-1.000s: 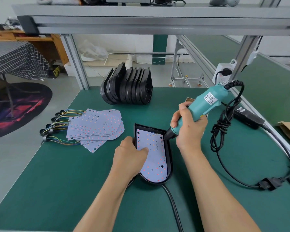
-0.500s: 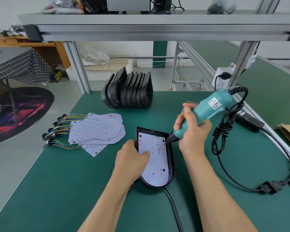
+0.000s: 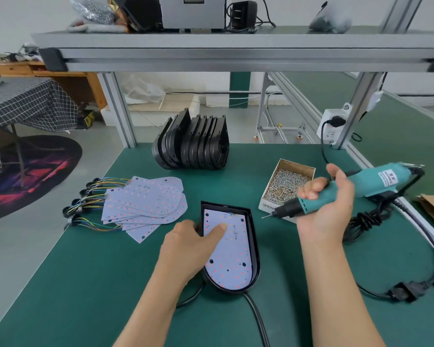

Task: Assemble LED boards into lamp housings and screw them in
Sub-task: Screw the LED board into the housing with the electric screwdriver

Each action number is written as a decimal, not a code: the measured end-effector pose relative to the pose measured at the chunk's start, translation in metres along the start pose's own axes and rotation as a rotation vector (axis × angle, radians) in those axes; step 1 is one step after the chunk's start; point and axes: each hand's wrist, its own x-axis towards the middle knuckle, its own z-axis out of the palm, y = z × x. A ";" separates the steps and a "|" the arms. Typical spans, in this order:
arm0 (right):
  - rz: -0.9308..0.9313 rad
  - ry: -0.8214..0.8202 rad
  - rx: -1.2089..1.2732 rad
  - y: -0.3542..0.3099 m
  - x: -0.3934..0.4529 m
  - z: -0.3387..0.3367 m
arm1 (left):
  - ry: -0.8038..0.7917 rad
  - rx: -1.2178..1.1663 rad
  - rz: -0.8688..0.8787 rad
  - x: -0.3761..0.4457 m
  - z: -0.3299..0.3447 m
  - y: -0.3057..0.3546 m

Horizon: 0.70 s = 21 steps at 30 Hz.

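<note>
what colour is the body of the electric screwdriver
Teal, with a black nose; the electric screwdriver shows best in the head view.

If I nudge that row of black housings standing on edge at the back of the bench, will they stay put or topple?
The black housings stand on edge and lean against each other, so a sideways push would likely knock several down together. They look like rigid moulded shells, so they should not flex. Their glossy surfaces may slide easily on the green mat.

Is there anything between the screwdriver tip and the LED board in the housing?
Nothing visible. The screwdriver in the right hand is lifted off to the right; open space separates its tip from the LED board. The left hand only presses the board's left part.
</note>
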 end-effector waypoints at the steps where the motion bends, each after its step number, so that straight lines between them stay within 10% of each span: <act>1: 0.005 0.006 0.011 -0.002 0.002 -0.003 | 0.061 0.075 0.035 0.000 -0.004 0.002; 5: 0.013 0.017 0.032 -0.005 0.008 -0.011 | 0.287 -0.019 0.438 0.005 -0.008 0.042; 9: 0.016 0.023 0.022 -0.008 0.010 -0.019 | 0.090 0.196 0.725 0.030 0.025 0.108; 21: 0.028 0.083 -0.005 -0.009 0.015 -0.025 | -0.084 0.961 0.878 0.084 0.106 0.164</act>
